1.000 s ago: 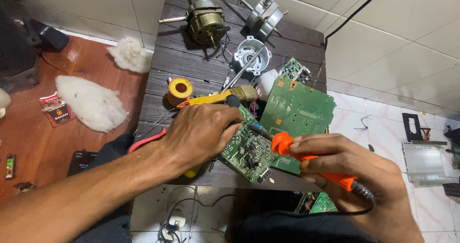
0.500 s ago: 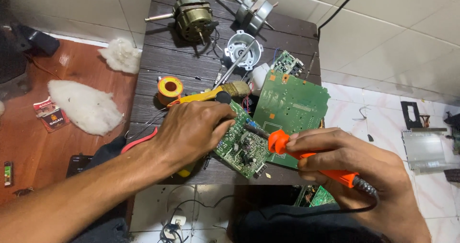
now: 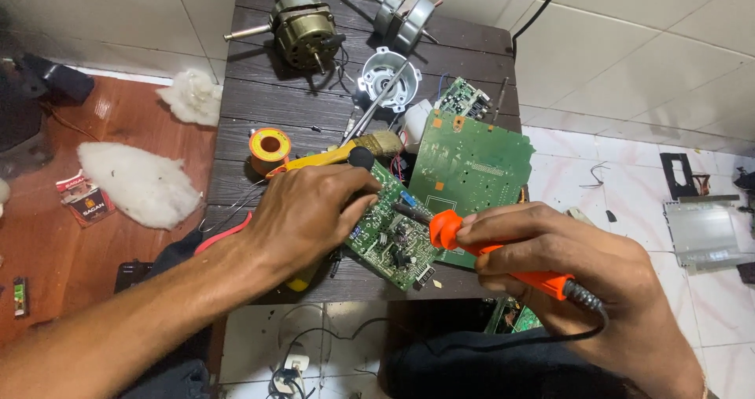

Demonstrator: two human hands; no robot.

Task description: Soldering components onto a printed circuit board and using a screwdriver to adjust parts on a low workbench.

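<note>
A small dark wooden table (image 3: 259, 100) sits against pale floor tiles, with a reddish floor off to one side, and it's crowded with parts. Front and centre, the left hand (image 3: 311, 214) is pressed down on a small green circuit board (image 3: 393, 234), fingers curled over its near edge and pinning it at the front of the table. That board is tilted diagonally, dense with little dark components, a blue part near its upper edge and pale markings all over its face. The right hand (image 3: 566, 265) is wrapped tight around the orange handle of a soldering iron (image 3: 487, 246), fingers closed on it, thumb on top, black cord trailing off the back. The dark tip of the iron is down on the small board, right beside the left hand's fingertips. Just behind, touching or overlapping the small board, lies a larger green circuit board (image 3: 472, 163), plain side up, with orange patches at its top corners. Further back there's a third, smaller populated board (image 3: 464, 99). To the left, a spool of solder wire (image 3: 270, 146) with an orange rim stands near a yellow-handled brush (image 3: 346, 154). At the far edge sit a brass-coloured electric motor (image 3: 303, 29), a silver motor housing (image 3: 405, 10) and a round metal end cap (image 3: 385, 73).
</note>
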